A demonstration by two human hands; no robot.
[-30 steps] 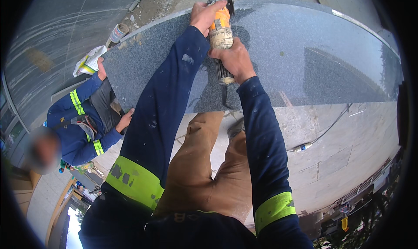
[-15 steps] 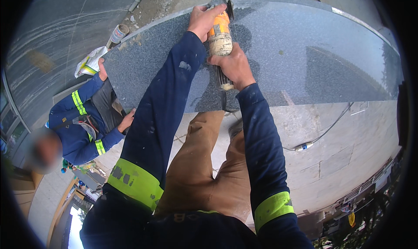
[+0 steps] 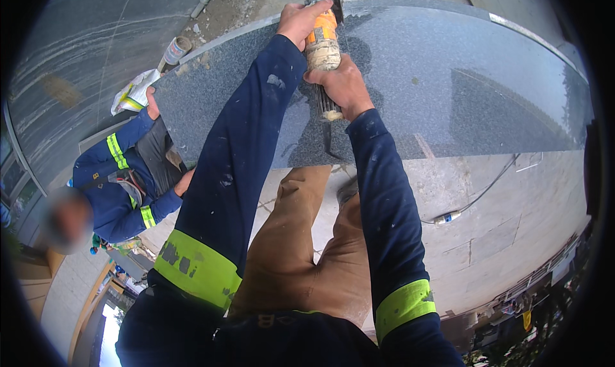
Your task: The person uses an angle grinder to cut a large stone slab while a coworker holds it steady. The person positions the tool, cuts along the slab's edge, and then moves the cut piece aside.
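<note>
Both my hands grip an orange angle grinder (image 3: pixel 322 50), its body smeared with pale dust. My left hand (image 3: pixel 298 25) is wrapped round the front by the grinder's head, thumb laid across it. Around the rear body closes my right hand (image 3: pixel 346 88). The thin disc (image 3: pixel 337 1), seen nearly edge-on, stands at the far edge of a grey speckled stone slab (image 3: pixel 410 85). Whether the disc touches the stone I cannot tell. A dark power cord (image 3: pixel 328 142) runs from the grinder's rear over the slab's near edge.
At the left a co-worker (image 3: pixel 122 168) in a dark blue top has hands by the slab's left end. A white bag (image 3: pixel 134 92) and a bucket-like container (image 3: pixel 176 49) sit beyond that end. A cable connector (image 3: pixel 446 217) lies on the paved floor at right.
The grinder and both my hands have shifted slightly farther away, toward the slab's far edge. The cord behind the grinder has swung a little. The co-worker's nearer hand has drawn slightly back.
</note>
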